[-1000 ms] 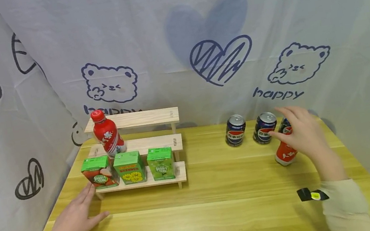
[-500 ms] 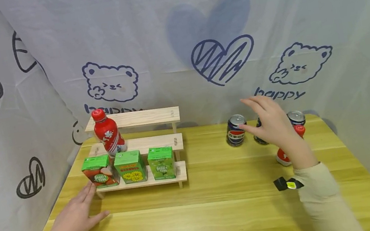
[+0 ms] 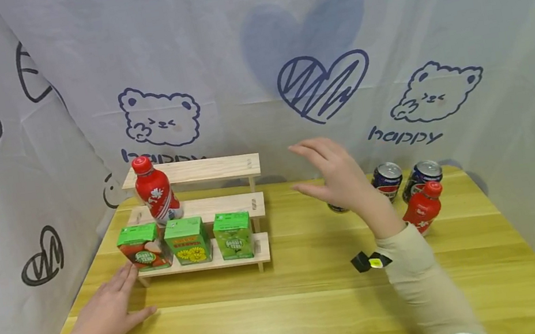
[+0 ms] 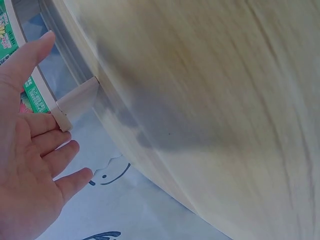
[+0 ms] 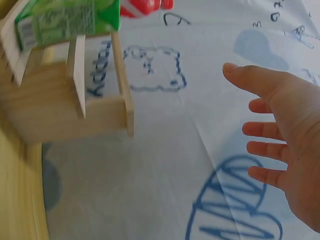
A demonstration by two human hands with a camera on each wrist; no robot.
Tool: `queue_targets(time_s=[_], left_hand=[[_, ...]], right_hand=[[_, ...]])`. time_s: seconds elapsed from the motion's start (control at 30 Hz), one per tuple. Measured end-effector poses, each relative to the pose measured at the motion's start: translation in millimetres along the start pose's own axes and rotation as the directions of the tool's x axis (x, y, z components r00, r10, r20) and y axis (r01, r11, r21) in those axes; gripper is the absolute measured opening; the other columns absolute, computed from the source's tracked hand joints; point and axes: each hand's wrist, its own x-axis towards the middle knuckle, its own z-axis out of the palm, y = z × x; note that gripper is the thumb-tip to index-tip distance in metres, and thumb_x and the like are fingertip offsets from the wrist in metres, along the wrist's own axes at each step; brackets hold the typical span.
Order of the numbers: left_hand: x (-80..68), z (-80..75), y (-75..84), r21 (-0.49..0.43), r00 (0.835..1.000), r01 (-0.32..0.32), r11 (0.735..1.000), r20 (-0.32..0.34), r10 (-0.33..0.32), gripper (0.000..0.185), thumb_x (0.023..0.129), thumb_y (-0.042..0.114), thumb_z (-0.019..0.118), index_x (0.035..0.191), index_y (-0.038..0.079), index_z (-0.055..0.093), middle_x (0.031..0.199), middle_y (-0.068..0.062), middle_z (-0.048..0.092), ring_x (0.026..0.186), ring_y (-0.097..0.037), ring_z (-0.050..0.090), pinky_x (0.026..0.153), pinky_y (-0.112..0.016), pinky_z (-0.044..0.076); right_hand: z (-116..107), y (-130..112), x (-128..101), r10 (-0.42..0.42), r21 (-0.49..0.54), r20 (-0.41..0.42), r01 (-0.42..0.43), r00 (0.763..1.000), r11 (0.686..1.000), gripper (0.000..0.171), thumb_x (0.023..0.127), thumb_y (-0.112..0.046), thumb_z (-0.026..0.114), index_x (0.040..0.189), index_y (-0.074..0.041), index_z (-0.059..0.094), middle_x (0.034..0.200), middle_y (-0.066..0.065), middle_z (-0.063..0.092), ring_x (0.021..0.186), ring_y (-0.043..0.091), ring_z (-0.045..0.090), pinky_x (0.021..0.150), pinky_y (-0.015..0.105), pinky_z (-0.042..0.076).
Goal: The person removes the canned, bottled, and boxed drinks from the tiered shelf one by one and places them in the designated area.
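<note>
My left hand [image 3: 106, 312] lies by the front left corner of a tiered wooden shelf [image 3: 205, 206], its fingertips touching the edge of the lowest tier. In the left wrist view its fingers are extended and hold nothing. My right hand [image 3: 337, 173] hangs in the air right of the shelf, fingers spread and nothing in them; it hides most of one cola can [image 3: 338, 209]. Along the lowest tier stand a red-and-green juice box [image 3: 145, 249], a green box with yellow flowers [image 3: 189, 242] and a light green box [image 3: 233, 236]. A red bottle [image 3: 155, 190] stands upright on the middle tier.
Two more dark blue cola cans stand at the back right, the nearer to the middle being a can [image 3: 387, 178] beside another can [image 3: 423, 176]. A second red bottle [image 3: 423, 207] stands before them, partly behind my right sleeve. A printed curtain [image 3: 232, 79] encloses the wooden table [image 3: 281, 322].
My right hand has moved left from above the second red bottle, past the cans, towards the shelf. The bottle and two cans have come into view behind it. My left hand has stayed put.
</note>
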Motion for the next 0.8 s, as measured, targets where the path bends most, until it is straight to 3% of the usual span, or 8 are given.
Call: queue_targets(time_s=[0.47,0.8], left_hand=[[-0.3,0.0,1.0,0.002,1.000,0.010,1.000,0.002,-0.010,0.102,0.080,0.058,0.070,0.145,-0.012,0.034,0.151,-0.033,0.031,0.138,-0.050,0.034,0.112,-0.066,0.029],[0.2,2.0,0.6,-0.001,1.000,0.014,1.000,0.005,-0.014,0.102,0.080,0.059,0.069,0.145,-0.011,0.034,0.151,-0.033,0.032,0.137,-0.050,0.034,0.112,-0.066,0.029]], right_hand=[[34,-51,48,-0.082,0.073,0.010,0.081,0.997,0.994,0.066,0.082,-0.044,0.075,0.135,-0.010,0.056,0.130,0.009,0.060,0.125,0.025,0.053,0.112,0.037,0.042],[52,-80,75,-0.009,0.049,0.075,0.005,0.997,0.999,0.066,0.085,-0.052,0.070,0.138,-0.015,0.054,0.134,0.006,0.058,0.128,0.022,0.051,0.108,0.037,0.046]])
